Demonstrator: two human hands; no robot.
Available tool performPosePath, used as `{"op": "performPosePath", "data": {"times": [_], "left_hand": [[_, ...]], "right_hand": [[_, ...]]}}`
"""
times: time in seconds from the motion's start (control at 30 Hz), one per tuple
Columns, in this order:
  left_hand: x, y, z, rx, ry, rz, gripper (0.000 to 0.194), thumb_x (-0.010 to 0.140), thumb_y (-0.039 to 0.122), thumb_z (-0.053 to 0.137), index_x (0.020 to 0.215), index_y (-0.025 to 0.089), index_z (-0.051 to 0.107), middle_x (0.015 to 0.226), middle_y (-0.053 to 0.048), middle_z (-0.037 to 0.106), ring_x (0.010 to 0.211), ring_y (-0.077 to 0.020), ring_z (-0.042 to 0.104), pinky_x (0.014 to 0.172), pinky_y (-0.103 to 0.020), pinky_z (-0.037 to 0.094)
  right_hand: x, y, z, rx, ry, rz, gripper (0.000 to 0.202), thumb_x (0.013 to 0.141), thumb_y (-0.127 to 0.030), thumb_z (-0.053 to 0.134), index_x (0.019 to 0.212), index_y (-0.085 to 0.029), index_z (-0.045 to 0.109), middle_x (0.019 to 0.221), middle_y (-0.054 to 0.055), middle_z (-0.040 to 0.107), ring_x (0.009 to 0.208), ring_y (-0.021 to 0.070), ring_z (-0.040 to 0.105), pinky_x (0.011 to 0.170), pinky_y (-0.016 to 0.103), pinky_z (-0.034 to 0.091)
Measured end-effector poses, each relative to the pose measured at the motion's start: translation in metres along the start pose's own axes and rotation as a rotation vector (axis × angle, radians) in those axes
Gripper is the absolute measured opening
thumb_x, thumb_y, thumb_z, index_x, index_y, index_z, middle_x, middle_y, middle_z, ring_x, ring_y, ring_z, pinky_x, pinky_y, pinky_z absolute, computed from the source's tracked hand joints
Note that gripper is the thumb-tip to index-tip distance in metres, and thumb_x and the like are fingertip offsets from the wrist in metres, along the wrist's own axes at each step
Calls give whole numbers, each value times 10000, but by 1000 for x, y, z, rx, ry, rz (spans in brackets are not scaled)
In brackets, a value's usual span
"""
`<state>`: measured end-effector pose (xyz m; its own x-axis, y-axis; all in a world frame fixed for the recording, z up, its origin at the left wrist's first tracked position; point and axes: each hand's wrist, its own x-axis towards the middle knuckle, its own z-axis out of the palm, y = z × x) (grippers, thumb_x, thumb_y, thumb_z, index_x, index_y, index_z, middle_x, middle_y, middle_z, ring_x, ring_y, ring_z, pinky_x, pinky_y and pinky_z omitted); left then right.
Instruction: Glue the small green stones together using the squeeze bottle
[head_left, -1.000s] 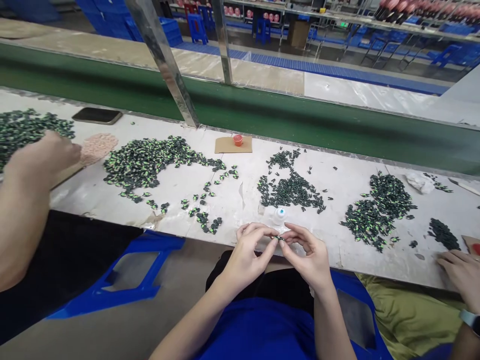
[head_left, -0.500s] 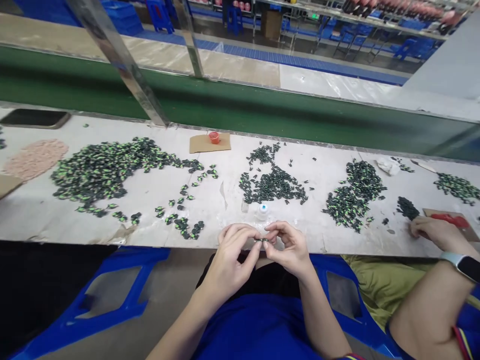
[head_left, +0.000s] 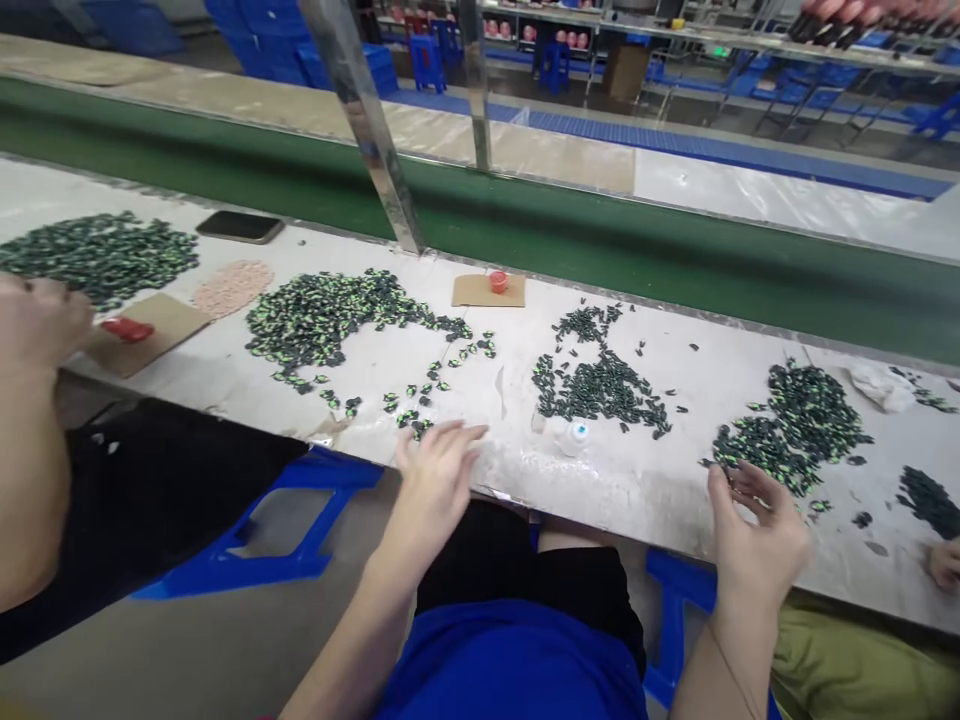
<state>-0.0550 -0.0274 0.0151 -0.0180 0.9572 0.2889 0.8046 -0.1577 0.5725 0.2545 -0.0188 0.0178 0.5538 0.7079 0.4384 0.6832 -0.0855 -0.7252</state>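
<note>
The right hand's (head_left: 759, 535) grip is nearly closed beside a pile of dark-green pieces (head_left: 814, 410); whether it holds one cannot be told. The left hand (head_left: 439, 475), loosely open, nears scattered pieces (head_left: 409, 417) on the tabletop (head_left: 637, 492).

On our long white table (head_left: 630, 490): broad green-black heap of pieces (head_left: 319, 318) at eleven o'clock, round white plastic bottle (head_left: 574, 438) at twelve, two-lobed green-black heap (head_left: 810, 415) at two.

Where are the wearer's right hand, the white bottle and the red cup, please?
Wearer's right hand (head_left: 760, 545): head view, back of the hand.
White bottle (head_left: 574, 438): head view, on its body.
Red cup (head_left: 498, 283): head view, front wall.
</note>
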Motion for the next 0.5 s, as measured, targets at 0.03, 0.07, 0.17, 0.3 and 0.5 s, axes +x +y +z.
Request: {"op": "performPosePath", "data": {"times": [0.03,0.07,0.17,0.3,0.5], "left_hand": [[1,-9,-4,65,68,-40,259,899,128,446,1009,267,635,997,-60,733,1084,-284,581,1070,-571,161],[1,-15,-8,118,104,-66,255,898,126,446,950,269,650,978,-61,735,1089,-298,572,1063,-589,147],[3,-23,-11,219,49,-110,219,883,138,492,865,259,673,953,-60,738,1098,-322,551,1038,-614,158],[6,-19,-2,262,-66,-131,192,869,146,529,843,242,693,944,-60,734,1081,-314,547,1016,-586,221],[16,-22,7,203,-30,-114,289,890,80,457,856,251,688,911,-46,730,1002,-266,579,997,-522,261]], "right_hand": [[2,1,2,-53,85,-18,444,732,-486,700,1010,-141,675,923,129,662,835,276,618,754,458,529],[1,0,5,-83,115,-65,513,718,-517,710,1053,-130,665,972,152,651,907,302,600,763,469,523],[-11,-13,23,-46,-104,-264,627,716,-599,689,1146,-148,628,1064,161,627,1032,330,538,769,472,513],[-32,-28,62,32,-462,-448,676,734,-640,654,1243,-205,559,1142,131,605,1115,327,473,912,521,447],[-40,-34,93,213,-579,-431,350,832,-519,606,1021,-227,584,1117,112,642,1188,318,460,982,524,402]]}}
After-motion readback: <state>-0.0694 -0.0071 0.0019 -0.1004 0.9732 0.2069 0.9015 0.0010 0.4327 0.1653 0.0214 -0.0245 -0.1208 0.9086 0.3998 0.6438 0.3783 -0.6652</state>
